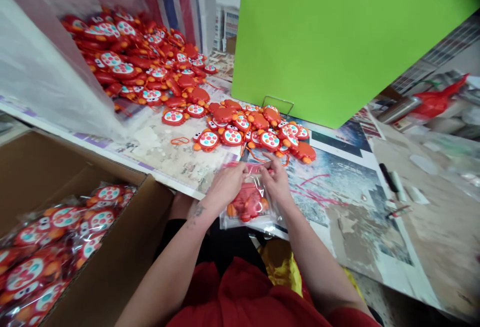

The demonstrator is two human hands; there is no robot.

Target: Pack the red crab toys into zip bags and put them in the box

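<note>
A clear plastic bag (pixel 228 221) with a red and orange crab-shaped toy (pixel 249 202) inside lies at the table's near edge, its lower end hanging over. My left hand (pixel 228 182) pinches the bag's upper edge at its left. At the right of that same edge, the fingers of my right hand (pixel 276 176) are closed on the plastic. The toy shows its plain red back. Just beyond my hands, several loose crab toys (pixel 232 137) with white, dotted faces and orange cords lie in a group.
A big heap of the same toys (pixel 123 69) spills from a striped sack (pixel 183 7) at the back left. Bagged toys fill a cardboard box (pixel 123 247) at lower left. A green panel (pixel 318 42) stands behind. Markers (pixel 388 178) lie on the right.
</note>
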